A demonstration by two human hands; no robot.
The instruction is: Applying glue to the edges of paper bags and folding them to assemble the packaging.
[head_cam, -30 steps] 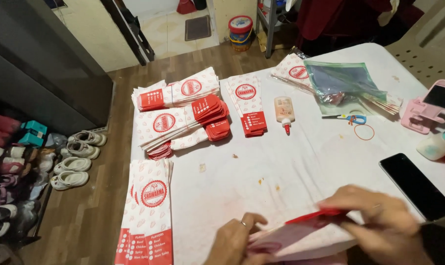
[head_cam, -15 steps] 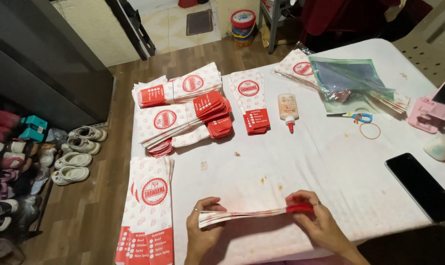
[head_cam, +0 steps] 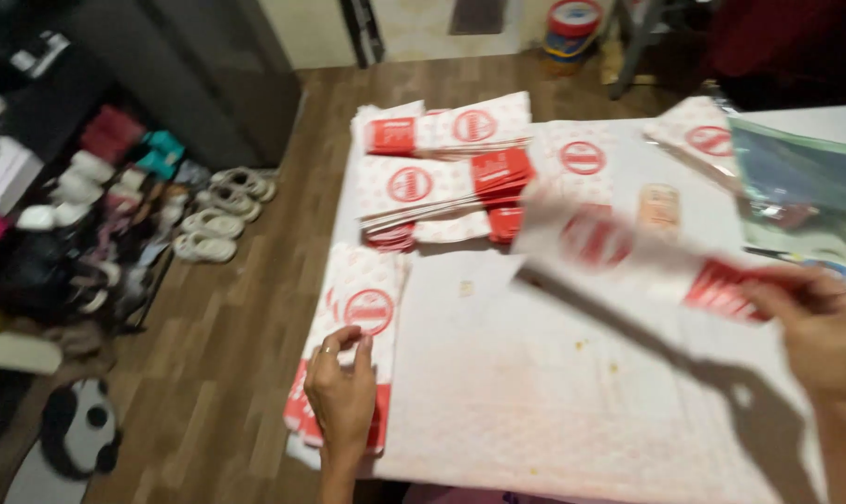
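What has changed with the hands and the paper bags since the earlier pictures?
The left hand let go of the bag bundle and moved left onto the flat pile of bags at the table edge. The right hand alone lifted the bundle up and to the right. The stacks behind stayed as they were.

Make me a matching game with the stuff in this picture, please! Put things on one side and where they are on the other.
Things:
1. left hand
2. right hand
3. shoes
4. paper bag

Places:
A. on the wooden floor, left of the table
B. resting on a pile of red and white bags at the table's near left edge
C. lifted in the air above the table
D. gripping the red end of a bag

Pairs: 1-B, 2-D, 3-A, 4-C
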